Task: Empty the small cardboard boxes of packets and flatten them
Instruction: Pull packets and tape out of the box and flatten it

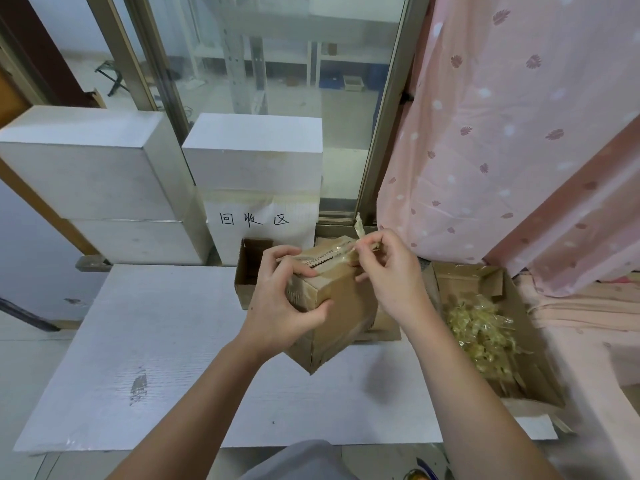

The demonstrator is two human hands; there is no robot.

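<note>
A small brown cardboard box (341, 317) is held above the white board, tilted with one corner pointing down. My left hand (280, 299) grips its left side, fingers curled over the top edge. My right hand (388, 271) pinches a strip of clear tape (358, 226) that is lifted off the box's top seam. The box's flaps are still closed, so its contents are hidden.
A white foam board (156, 341) serves as the work surface. An open cardboard box (249, 268) stands behind the held one. On the right, a larger open carton (519, 306) holds crumpled clear packets (485, 334). White foam blocks (86, 174) and a pink curtain (502, 150) surround the spot.
</note>
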